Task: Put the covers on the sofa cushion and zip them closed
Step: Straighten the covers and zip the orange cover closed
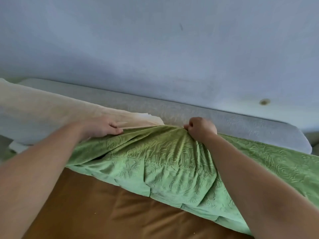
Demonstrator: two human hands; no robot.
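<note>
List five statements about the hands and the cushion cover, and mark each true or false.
1. The right hand grips bunched fabric of the green cover. True.
2. The cover is plain red. False: it is green with an embossed pattern.
3. The left hand holds the cover's edge beside the cream cushion. True.
4. The cushion is fully inside the cover. False: its left part lies bare.
5. Both hands are open and idle. False: both hold the cover.
</note>
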